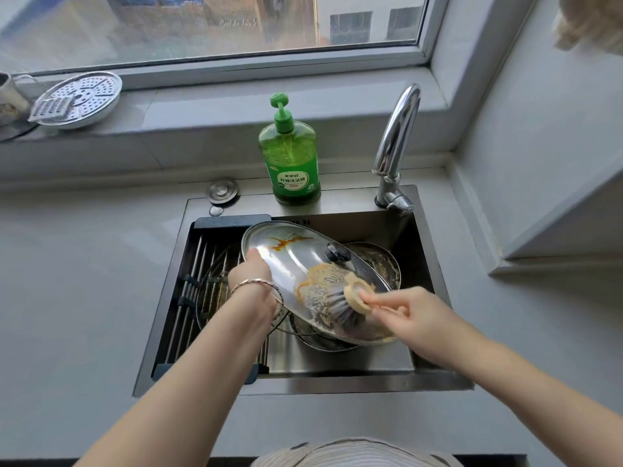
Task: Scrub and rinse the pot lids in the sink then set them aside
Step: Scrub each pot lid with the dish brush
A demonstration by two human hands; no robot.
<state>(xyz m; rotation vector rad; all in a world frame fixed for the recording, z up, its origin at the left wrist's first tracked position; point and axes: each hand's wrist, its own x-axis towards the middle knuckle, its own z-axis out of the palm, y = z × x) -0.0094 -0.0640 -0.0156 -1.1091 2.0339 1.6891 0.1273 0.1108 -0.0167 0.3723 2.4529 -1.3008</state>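
Countertop is grey, with a steel sink set in it at mid-frame and a window across the top. A green soap bottle and a faucet stand on the sink's back ledge. A perforated steamer plate sits on the sill, upper left. I note the pot lid held tilted over the sink, centre frame, streaked brown and foamy. The left hand curls round its left rim. The right hand, lower right of the lid, pinches a scrub brush, bristles pressed against the lid.
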